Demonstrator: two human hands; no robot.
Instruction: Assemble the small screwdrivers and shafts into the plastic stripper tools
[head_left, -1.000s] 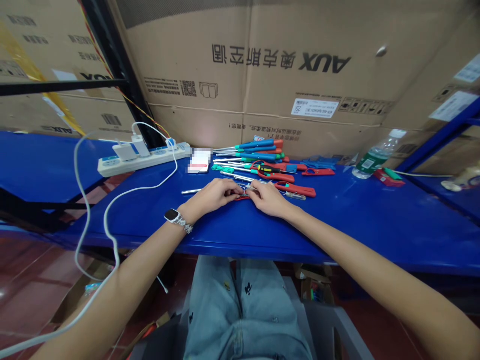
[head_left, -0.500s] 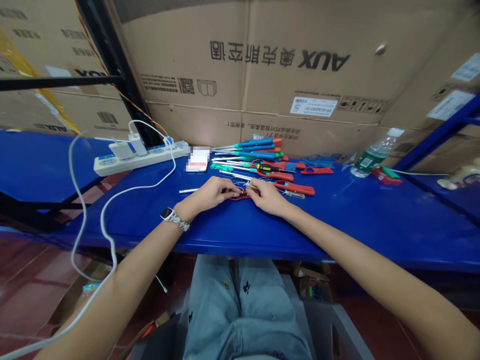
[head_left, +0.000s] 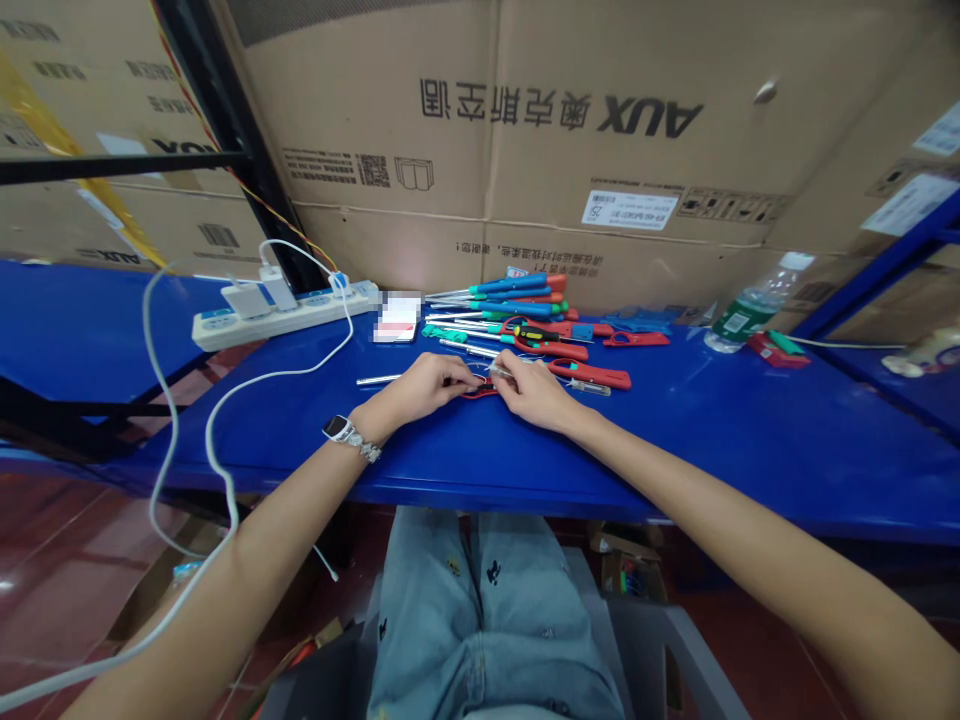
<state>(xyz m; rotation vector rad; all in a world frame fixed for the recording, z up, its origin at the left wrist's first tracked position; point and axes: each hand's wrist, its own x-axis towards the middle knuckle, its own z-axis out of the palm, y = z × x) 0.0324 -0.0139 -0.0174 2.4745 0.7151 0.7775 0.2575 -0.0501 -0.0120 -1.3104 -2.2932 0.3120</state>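
Low over the blue tabletop, my left hand [head_left: 429, 385] pinches the near side of a red long-stem lighter [head_left: 481, 391], whose metal tube [head_left: 377, 380] pokes out to the left. A dark part shows in its red body between my fingertips. My right hand [head_left: 534, 392] is closed at the lighter's right end, with a thin pale piece [head_left: 501, 371] at the fingers; its kind is hidden. Just beyond lie more red lighters [head_left: 600, 375] and blue ones [head_left: 517, 290] in a pile. A yellow-and-black screwdriver [head_left: 540, 335] rests on them. Beside my right hand is a clear slim piece [head_left: 590, 387].
A white power strip [head_left: 289, 312] with plugs and a looping white cable [head_left: 281, 375] is at the left. Behind stands a large cardboard box [head_left: 360, 60]. To the right are a plastic bottle [head_left: 739, 320], a red-and-green item [head_left: 778, 348] and a blue shelf post [head_left: 862, 285].
Both hands stay in nearly the same place on the red lighter, with only slight finger movement. The view has shifted a little.
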